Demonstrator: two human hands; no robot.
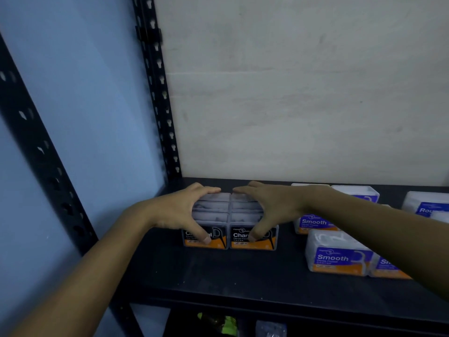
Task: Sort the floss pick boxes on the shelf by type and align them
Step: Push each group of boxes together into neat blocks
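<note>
The black boxes (218,243) of charcoal floss picks stand as one tight block on the dark shelf (230,271), toward its 10 o'clock corner near the black upright post (158,93). The block is two boxes wide and runs several deep, with the sides touching and the two orange-and-black front labels flush.

Both hands sit on top of this block. The left hand (179,210) spans the 9 o'clock column. Its thumb presses the front label and its fingers arch over the clear lids to the rearmost box, clamping the column front to back. The right hand (272,205) does the same on the 3 o'clock column, thumb on the front label and fingers curved to the rear. The two sets of fingertips nearly meet at 12 o'clock of the block.

At 3 o'clock of the block, well apart from it, the white boxes (337,256) with blue "Smooth" labels lie loosely, not in line, partly hidden by the right forearm. One more blue-labelled box (427,205) sits at the far 3 o'clock edge; its wording is cut off.

Behind the shelf is a pale wall (291,93).
</note>
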